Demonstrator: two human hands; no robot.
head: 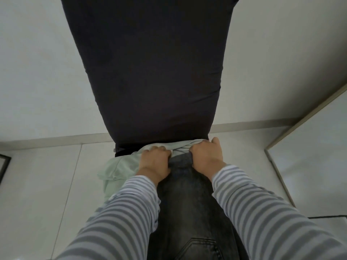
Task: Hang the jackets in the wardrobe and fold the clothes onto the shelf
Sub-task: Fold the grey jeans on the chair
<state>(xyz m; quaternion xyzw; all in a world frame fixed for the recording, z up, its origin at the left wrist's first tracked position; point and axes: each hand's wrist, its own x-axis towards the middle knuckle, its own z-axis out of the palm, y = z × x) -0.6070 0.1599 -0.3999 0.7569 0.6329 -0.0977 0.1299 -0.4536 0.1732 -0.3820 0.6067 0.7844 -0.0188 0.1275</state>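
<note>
— Which step are you at now?

— I think it is the folding part, not the hanging. My left hand (pixel 155 162) and my right hand (pixel 205 156) both lie on a pile of clothes in front of me. On top is a pair of dark grey jeans (pixel 187 199); I can see a back pocket low in the view. Under it is a pale green garment (pixel 120 169), which comes out to the left and also at the far edge, between my hands.

— What do your fingers do?

— The fingers (pixel 159 150) of the left hand are curled down and grip the far edge of the jeans together with some of the green cloth. The right hand does the same on its side; only its thumb stands out. So both hands hold cloth, they are not free.

— Where does the pile lie?

— On something covered in black fabric, with a tall black back (pixel 150 72) standing just behind it. It looks like a seat, but I cannot tell for sure. Around it I see a light floor (pixel 47 175) and a white panel with a pale frame (pixel 309 166) at the right. It could be the wardrobe; no shelf is in view.

— And the next move?

— In my judgement, I must separate the two pieces first. If I pull the jeans toward me, the green one may come along, because my fingers hold both. I should let the green cloth go, then lift only the jeans and fold them.
</note>
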